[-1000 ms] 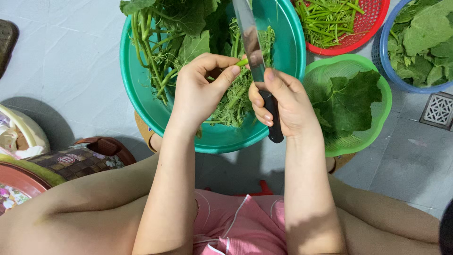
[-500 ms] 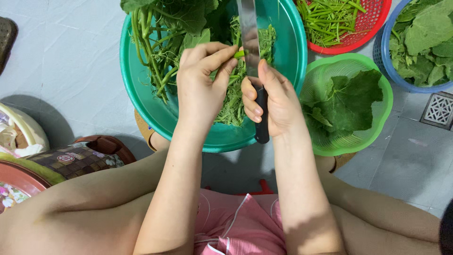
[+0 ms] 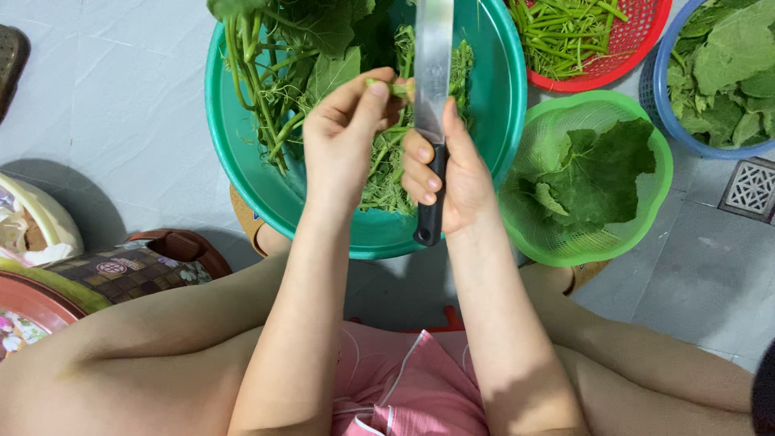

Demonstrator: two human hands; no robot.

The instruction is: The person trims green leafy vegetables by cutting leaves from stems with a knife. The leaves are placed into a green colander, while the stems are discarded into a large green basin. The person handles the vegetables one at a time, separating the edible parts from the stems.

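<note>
Hands lowered; one knife, four baskets.

The floor is pale grey tile with thin grout lines, lit softly and evenly from above. A square metal drain grate sits in it at the right edge. Darker grey tiles lie below the grate. At the left edge, a dark object is cut off by the frame, and a patterned cushion rests on the floor lower down.
</note>
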